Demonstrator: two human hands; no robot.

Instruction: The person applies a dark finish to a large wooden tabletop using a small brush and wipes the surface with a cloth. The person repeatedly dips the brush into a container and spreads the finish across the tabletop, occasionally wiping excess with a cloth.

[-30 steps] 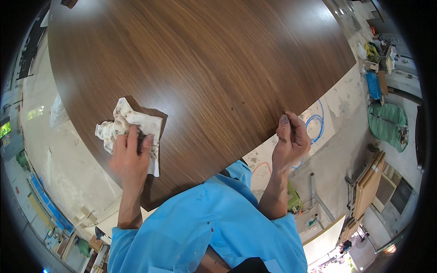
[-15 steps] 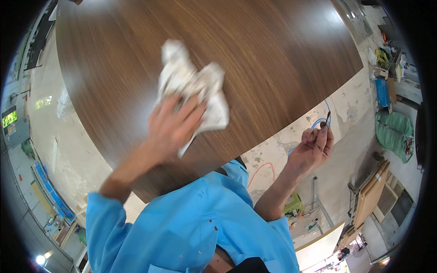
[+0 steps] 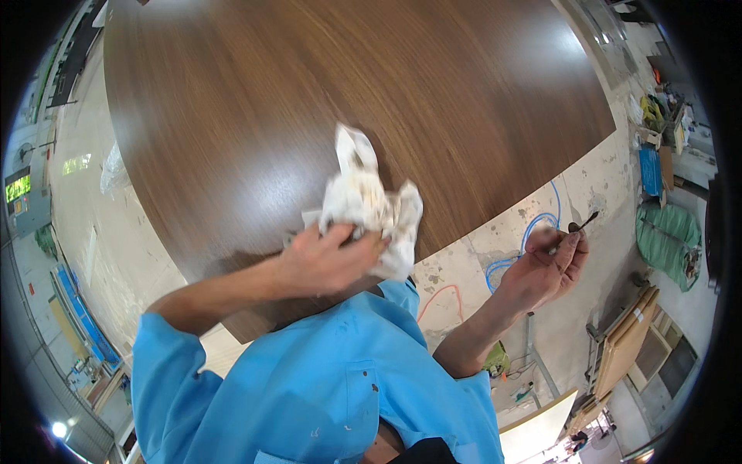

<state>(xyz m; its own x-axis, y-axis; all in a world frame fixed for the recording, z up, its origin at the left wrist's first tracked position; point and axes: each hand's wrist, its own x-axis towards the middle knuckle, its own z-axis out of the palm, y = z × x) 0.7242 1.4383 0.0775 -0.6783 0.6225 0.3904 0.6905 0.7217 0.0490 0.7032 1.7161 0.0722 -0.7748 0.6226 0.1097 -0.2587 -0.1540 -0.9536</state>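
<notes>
white stained rag point(image 3: 362, 199) gripped in left hand point(image 3: 323, 265), fingers curled, by bench's point(image 3: 464, 116) near edge; stains could smear top. right hand point(image 3: 541, 272) pinches slim dark object point(image 3: 586, 222) beyond edge; slack hold could drop it.

Left forearm point(image 3: 224, 294) crosses inward, left hand point(image 3: 334, 259) palm down, curled; right forearm point(image 3: 475, 336) slants outward, right hand point(image 3: 550, 267) raised in pinch.

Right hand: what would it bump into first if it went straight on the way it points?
The way looks free nearby: the right hand points out over the pale floor, roughly toward the blue box, though depth is unclear.
</notes>
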